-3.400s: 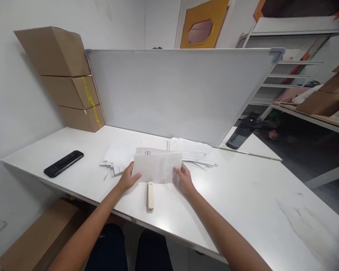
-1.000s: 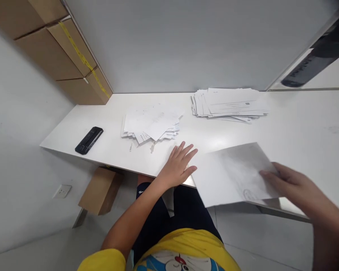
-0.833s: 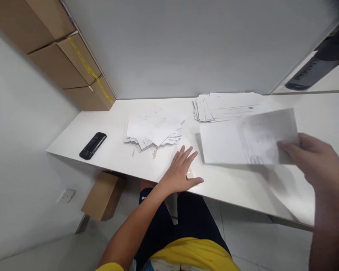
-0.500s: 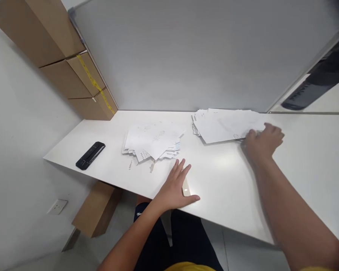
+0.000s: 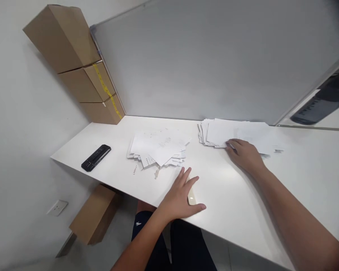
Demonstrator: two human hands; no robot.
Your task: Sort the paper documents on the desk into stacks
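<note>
Both bare hands are over the white desk (image 5: 220, 216); clock directions are taken from the left hand (image 5: 177, 197), with twelve pointing to the far edge. Its fingers are spread wide, the thumb well apart from the index finger, and a cream stapler (image 5: 191, 197) shows in that gap at three o'clock. The hand partly hides the stapler, so whether they touch cannot be told.

At two o'clock is the right hand (image 5: 245, 156), its fingers loosely bent at the six o'clock edge of a stack of printed papers (image 5: 222, 130). Whether they pinch any sheet cannot be told.

A fanned paper pile (image 5: 164, 145) lies at eleven o'clock, small paper scraps (image 5: 156, 173) just off its near edge. At ten o'clock is a black phone (image 5: 96, 158). Farther out, three stacked cartons (image 5: 70, 41) stand at eleven, beside a whiteboard (image 5: 200, 67) spanning twelve. A dark bottle (image 5: 319, 105) is far off at two, and another carton (image 5: 92, 214) sits below desk level at nine.
</note>
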